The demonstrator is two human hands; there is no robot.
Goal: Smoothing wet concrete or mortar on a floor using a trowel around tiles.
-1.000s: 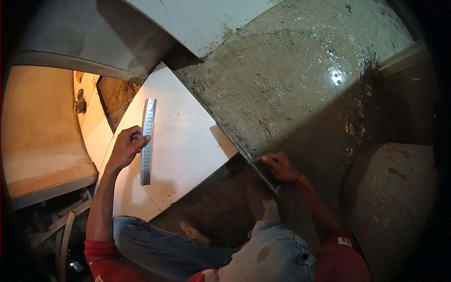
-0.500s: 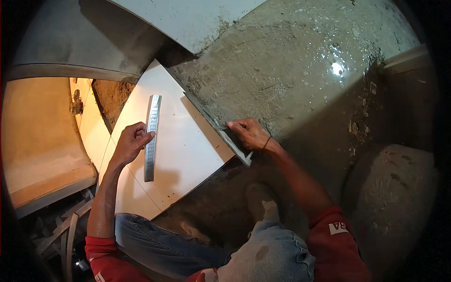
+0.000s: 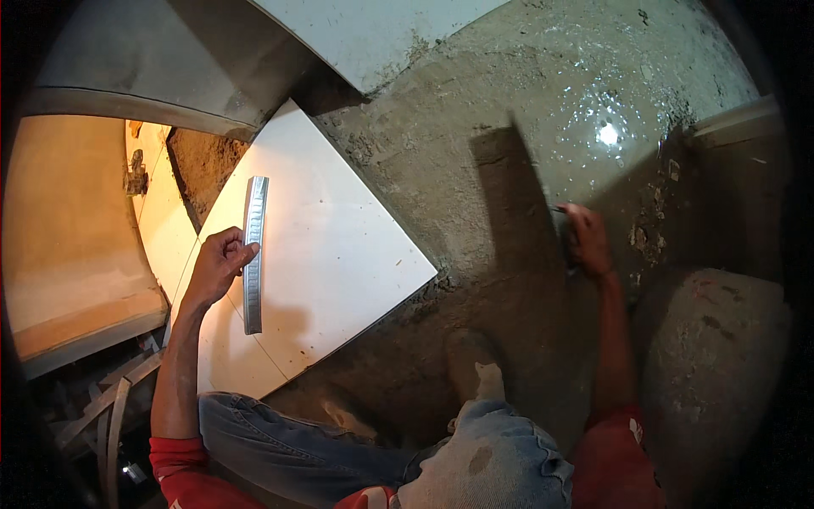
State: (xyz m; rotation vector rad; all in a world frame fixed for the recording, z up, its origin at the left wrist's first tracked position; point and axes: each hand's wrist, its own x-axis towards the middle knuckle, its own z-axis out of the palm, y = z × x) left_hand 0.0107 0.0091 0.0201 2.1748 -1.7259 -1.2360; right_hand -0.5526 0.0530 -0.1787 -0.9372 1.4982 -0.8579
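My left hand (image 3: 222, 265) is closed on a short silver metal strip (image 3: 253, 297), holding it over a large white tile (image 3: 352, 263) lying at an angle at centre-left. At the right, my right hand (image 3: 587, 242) is closed on a long, thin, dark straightedge (image 3: 543, 191), seen nearly edge-on over the wet grey mortar bed (image 3: 428, 110). A long dark shadow falls on the mortar just left of it, so the straightedge's lower face and exact contact with the mortar are hard to make out.
Another pale panel (image 3: 381, 34) is at the top. An orange-lit step or panel (image 3: 72, 212) and a pile of loose strips (image 3: 114, 416) are at the left. A dusty pale block (image 3: 704, 365) is at the lower right. My knees and feet occupy the bottom centre.
My right hand has lifted the straightedge from beside the tile's right edge and moved it up and rightward over the mortar. My left hand with the silver strip shifted slightly left.
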